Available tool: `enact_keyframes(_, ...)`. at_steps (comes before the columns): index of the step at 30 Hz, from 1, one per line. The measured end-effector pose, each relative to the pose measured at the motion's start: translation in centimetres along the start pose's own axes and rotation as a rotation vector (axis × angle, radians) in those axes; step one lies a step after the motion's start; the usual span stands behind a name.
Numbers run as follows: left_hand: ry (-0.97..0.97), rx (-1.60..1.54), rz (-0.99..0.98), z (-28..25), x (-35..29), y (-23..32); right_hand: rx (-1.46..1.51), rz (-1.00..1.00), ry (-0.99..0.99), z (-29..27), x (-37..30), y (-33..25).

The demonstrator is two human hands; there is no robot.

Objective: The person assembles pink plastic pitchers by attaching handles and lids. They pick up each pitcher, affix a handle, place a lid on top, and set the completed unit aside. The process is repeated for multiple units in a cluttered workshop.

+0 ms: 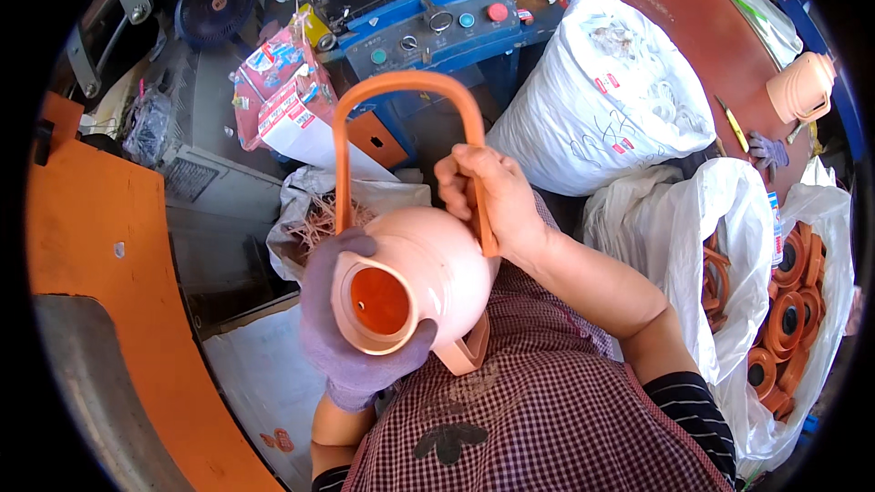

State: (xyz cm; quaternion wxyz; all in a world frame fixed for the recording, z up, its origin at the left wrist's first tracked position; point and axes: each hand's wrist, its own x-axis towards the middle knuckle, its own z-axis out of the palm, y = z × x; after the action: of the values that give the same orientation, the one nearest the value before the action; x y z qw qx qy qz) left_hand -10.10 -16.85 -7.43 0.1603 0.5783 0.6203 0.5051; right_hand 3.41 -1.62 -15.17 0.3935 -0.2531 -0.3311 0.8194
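A pale pink plastic jug body [448,264] lies tilted in front of my apron, its round mouth toward the lower left and its inside orange. My left hand [337,346], in a purple-grey glove, is wrapped around the jug near the mouth. A long orange U-shaped handle [401,82] arches above the body. My bare right hand [497,187] grips the right leg of this handle, whose lower end meets the jug's side. The left leg reaches down to the body near my gloved thumb. A pink side grip [465,348] sticks out from the jug's underside.
Ahead stands a blue machine with a button panel [437,32]. A large white sack [592,100] and plastic bags holding orange parts [786,319] stand at the right. Another pink jug [802,88], a yellow knife [734,128] and a glove [768,155] lie on the reddish table [674,14]. An orange panel [109,282] borders the left.
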Motion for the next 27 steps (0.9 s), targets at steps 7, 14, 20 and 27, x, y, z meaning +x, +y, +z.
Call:
enact_keyframes(7, -0.177, 0.032, 0.107, 1.0, 0.3, -0.3, -0.289, 0.01, -0.288, -0.2, 0.0, -1.4)
enact_keyframes(14, -0.012, -0.542, -0.185, 3.3, 3.7, -3.5, 0.407, 0.125, -0.109, -8.1, -1.3, -1.0)
enact_keyframes(20, -0.24, -0.882, -0.615, 6.5, 3.2, -8.2, 0.39, 0.145, -0.158, -10.4, -2.3, -1.1)
enact_keyframes(27, -0.312, -0.942, -0.629, 8.2, 3.6, -10.2, 0.235, 0.08, 0.017, -6.8, -2.9, -2.5)
